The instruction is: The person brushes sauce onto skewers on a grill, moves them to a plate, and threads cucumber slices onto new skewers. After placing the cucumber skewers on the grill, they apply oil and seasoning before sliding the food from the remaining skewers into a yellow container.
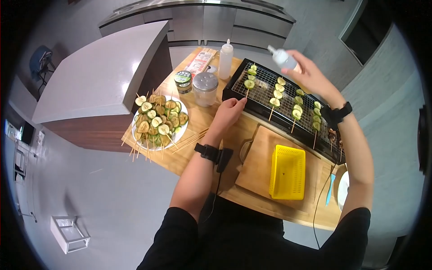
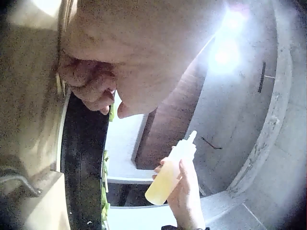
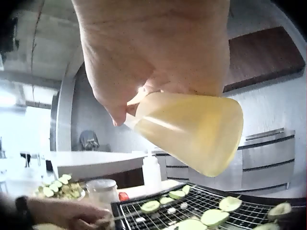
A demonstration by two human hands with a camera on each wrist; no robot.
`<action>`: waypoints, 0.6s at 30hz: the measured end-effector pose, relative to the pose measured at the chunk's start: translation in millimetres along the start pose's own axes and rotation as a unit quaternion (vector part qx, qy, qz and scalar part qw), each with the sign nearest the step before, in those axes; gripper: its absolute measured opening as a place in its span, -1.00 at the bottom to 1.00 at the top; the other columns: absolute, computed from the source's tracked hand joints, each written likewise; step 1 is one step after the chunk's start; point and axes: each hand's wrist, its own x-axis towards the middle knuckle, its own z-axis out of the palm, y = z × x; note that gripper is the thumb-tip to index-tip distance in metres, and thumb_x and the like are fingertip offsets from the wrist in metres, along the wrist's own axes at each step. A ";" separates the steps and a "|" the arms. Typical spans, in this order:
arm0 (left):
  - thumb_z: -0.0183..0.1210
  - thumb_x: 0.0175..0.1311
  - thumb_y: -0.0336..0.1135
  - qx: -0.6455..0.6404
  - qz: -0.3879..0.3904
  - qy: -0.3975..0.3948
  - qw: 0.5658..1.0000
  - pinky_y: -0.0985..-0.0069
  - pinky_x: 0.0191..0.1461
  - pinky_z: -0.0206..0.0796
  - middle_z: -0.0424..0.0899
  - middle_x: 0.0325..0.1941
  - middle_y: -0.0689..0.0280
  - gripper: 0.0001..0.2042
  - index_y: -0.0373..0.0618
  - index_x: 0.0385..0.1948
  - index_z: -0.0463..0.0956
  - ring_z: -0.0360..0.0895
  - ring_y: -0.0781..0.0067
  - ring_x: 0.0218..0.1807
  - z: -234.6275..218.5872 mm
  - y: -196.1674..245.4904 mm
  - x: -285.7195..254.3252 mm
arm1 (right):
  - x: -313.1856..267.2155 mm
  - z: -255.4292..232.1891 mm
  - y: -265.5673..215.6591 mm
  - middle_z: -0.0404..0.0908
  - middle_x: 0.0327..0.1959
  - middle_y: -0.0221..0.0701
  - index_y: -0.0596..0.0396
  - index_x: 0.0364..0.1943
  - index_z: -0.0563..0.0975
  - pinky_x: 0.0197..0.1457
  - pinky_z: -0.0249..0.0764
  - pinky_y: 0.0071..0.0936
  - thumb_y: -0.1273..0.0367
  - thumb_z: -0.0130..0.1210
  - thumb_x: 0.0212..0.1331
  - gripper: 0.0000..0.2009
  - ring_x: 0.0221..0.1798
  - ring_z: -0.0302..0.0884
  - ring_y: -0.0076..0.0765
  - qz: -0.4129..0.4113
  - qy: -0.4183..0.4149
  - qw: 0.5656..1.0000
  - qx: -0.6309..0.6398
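Observation:
Raised over the black grill [image 1: 257, 109], my right hand [image 1: 310, 76] grips a squeeze bottle [image 1: 284, 60] of pale yellow liquid [image 3: 196, 132]. The bottle is tipped, its nozzle pointing up and left in the head view. At the grill's near left corner, my left hand [image 1: 228, 113] pinches the stick end of a skewer of zucchini slices [image 1: 249, 84] lying on the wire mesh. Further zucchini skewers [image 1: 278, 92] lie to its right, sticks over the front edge. In the left wrist view, the left fingers [image 2: 91, 88] are curled at the grill's edge and hide the stick.
Left on the wooden table stands a white plate [image 1: 179, 136] piled with zucchini skewers. Behind are a metal-lidded jar [image 1: 205, 93], a green-lidded jar [image 1: 183, 82] and another squeeze bottle [image 1: 225, 65]. In front, a yellow basket [image 1: 288, 173] sits on a cutting board [image 1: 254, 164]. A blue-handled tool [image 1: 330, 191] lies right.

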 end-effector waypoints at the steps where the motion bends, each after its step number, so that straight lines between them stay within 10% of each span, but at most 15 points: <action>1: 0.20 0.49 0.00 0.035 0.007 0.007 0.999 0.54 -0.48 0.12 0.41 -0.61 0.51 -0.57 -0.14 -0.53 0.49 0.30 0.68 -0.56 0.1 -1.1 0.5 | -2.3 4.3 5.3 0.63 -0.03 -0.47 0.05 0.20 0.51 0.11 0.46 -0.46 0.21 0.30 0.37 -0.58 0.03 0.50 -0.54 0.005 -0.023 1.000 -0.010; 10: 0.16 0.49 -0.04 0.075 0.024 0.001 0.997 0.46 -0.38 0.27 0.52 -0.61 0.38 -0.57 -0.24 -0.48 0.61 0.43 0.61 -0.49 3.2 -4.7 3.1 | 2.9 16.9 41.2 0.67 0.05 -0.10 0.06 0.22 0.52 0.14 0.55 -0.13 0.28 0.34 0.19 -0.50 0.10 0.62 0.08 -0.024 -0.102 0.965 -0.239; 18: 0.18 0.53 -0.12 0.022 0.023 -0.005 0.999 0.67 -0.43 0.15 0.44 -0.56 0.56 -0.66 -0.14 -0.45 0.55 0.32 0.75 -0.51 2.8 -12.3 7.5 | 26.4 27.2 32.0 0.74 -0.03 -0.20 -0.07 0.15 0.61 0.09 0.60 -0.07 0.21 0.37 0.12 -0.53 0.05 0.69 0.07 0.012 -0.151 0.934 -0.324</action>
